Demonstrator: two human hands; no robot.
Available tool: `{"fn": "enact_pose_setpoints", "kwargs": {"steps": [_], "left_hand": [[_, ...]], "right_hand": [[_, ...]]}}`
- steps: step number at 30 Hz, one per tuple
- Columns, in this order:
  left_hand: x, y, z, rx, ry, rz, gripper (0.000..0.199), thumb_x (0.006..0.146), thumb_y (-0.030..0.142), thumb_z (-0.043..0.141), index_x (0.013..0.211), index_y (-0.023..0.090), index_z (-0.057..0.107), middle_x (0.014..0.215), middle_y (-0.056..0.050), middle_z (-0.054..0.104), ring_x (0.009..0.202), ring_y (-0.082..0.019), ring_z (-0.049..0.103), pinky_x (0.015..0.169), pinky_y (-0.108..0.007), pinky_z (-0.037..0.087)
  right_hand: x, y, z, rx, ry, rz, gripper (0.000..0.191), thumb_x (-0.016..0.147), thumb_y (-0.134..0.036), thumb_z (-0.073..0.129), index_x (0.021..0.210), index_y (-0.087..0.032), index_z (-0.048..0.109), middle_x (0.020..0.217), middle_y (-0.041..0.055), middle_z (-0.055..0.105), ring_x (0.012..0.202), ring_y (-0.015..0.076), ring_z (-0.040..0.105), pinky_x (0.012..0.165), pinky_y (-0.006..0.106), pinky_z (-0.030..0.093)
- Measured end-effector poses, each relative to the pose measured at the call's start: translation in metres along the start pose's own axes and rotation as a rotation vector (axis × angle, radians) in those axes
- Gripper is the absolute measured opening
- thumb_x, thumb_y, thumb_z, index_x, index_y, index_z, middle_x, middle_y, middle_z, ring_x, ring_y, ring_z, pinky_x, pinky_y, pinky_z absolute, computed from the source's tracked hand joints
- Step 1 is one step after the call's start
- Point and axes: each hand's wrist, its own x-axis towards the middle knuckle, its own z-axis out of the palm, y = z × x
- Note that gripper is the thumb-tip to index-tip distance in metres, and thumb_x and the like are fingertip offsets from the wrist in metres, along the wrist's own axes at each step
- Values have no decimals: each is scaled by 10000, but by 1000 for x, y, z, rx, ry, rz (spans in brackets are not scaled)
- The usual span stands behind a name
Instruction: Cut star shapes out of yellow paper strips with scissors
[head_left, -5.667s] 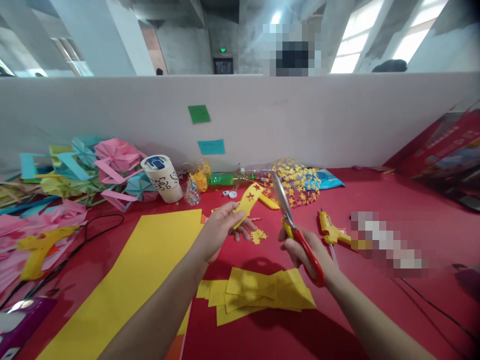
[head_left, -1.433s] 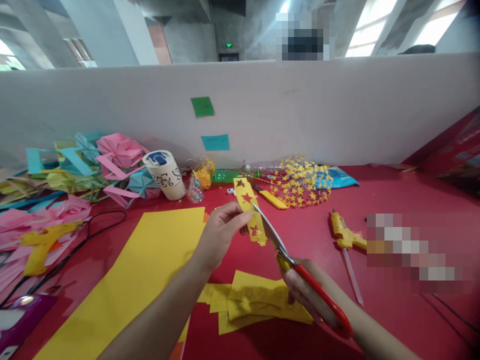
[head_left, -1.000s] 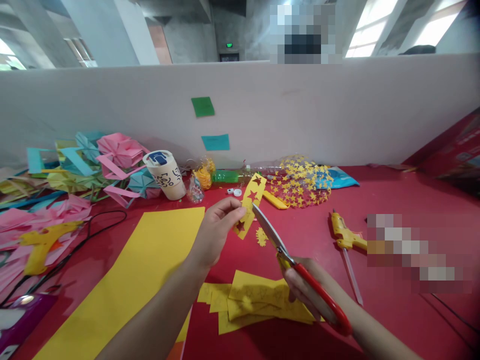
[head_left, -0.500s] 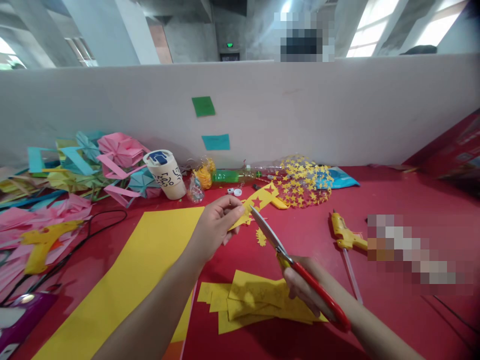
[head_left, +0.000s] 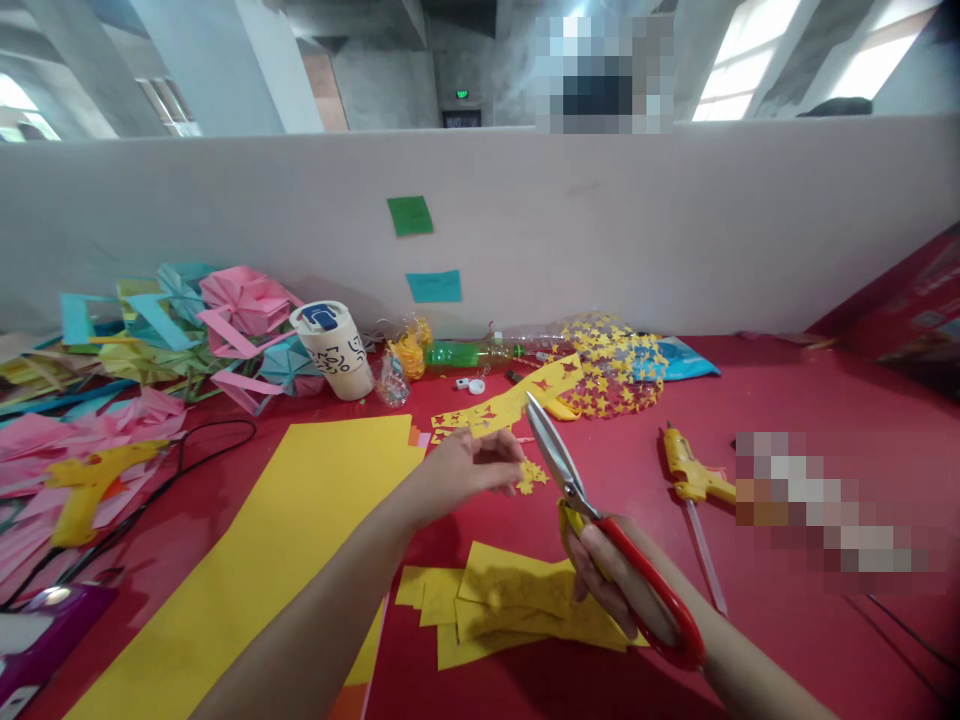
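Observation:
Over the red table's middle, my left hand point(head_left: 472, 468) has its fingers bent, with the tips beside a small pile of yellow paper stars point(head_left: 532, 476); whether a star is between the fingertips is too small to tell. Behind it lies a yellow strip with star-shaped holes point(head_left: 517, 396). My right hand point(head_left: 611, 570) grips red-handled scissors point(head_left: 574, 495), their blades pointing up and away to the left. Below the scissors are several stacked yellow paper strips point(head_left: 517, 605).
Large yellow sheets point(head_left: 300, 500) lie left of centre. A glue gun point(head_left: 697, 472) rests at right, another point(head_left: 94, 485) at left. Behind stand a white cup point(head_left: 334, 350), a green bottle point(head_left: 457, 354) and a star-filled clear bag point(head_left: 611, 365). Folded coloured paper point(head_left: 240, 300) is heaped back left.
The strip with star holes has left my left hand and lies on the table. My left hand has moved down and nearer the star pile, where more stars show. The scissors have shifted slightly right.

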Motion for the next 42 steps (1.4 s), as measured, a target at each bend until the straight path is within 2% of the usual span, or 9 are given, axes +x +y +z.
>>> {"fn": "enact_pose_setpoints", "kwargs": {"steps": [1,5,11,16,20,25,30,40,42], "left_hand": [[-2,1,3,9,-8,24,122,735,252,704,778,166,629,719,-9,641,672,-125,615,693,-263,490],[-8,7,11,-60,200,163,239,844,351,594,714,153,627,636,-18,626,575,-116,569,633,-266,475],[-9,9,8,-131,275,310,202,878,274,531,736,158,617,662,-5,600,612,-125,575,597,-256,458],[-9,8,5,-74,277,336,221,873,227,514,685,157,606,641,5,576,603,-113,554,599,-245,446],[-9,10,4,5,297,334,228,867,220,515,668,159,607,613,9,579,585,-110,555,603,-243,448],[-10,11,3,75,334,300,220,861,251,540,669,167,606,605,15,595,570,-105,564,608,-235,455],[-10,11,2,84,347,269,227,848,296,566,663,169,605,598,13,610,553,-109,572,599,-242,464],[-12,17,-2,71,313,228,244,819,288,599,609,166,623,570,-3,609,544,-108,551,576,-232,469],[-12,17,-3,63,309,215,245,807,286,608,597,162,627,558,-8,604,539,-111,543,564,-234,469]], "right_hand": [[0,0,0,4,5,8,571,811,-768,339,679,-218,419,465,-53,434,322,81,355,428,252,412],[1,-1,2,-3,10,42,557,762,-759,457,702,-205,435,550,-19,518,335,75,391,312,199,279],[4,5,2,-25,1,23,502,776,-667,548,678,-188,435,562,-26,501,355,58,386,310,170,250],[1,2,-2,-78,-44,-125,452,872,-585,474,680,-177,449,544,-34,466,431,71,412,399,179,272],[-1,-5,-3,-95,-61,-145,507,856,-656,441,668,-185,440,494,-49,440,415,71,374,432,199,294],[-2,-7,-2,-53,-83,-121,530,839,-704,433,670,-203,398,423,-83,393,350,58,349,415,197,317],[-1,-4,-2,-62,-54,-19,523,819,-689,481,669,-192,413,469,-68,425,352,51,356,336,162,225],[5,1,-1,-109,-60,101,492,801,-640,545,640,-197,407,459,-67,412,364,69,428,315,152,257],[3,-4,-1,-92,-48,13,493,829,-641,506,639,-197,407,455,-68,404,357,57,385,333,160,250]]}}
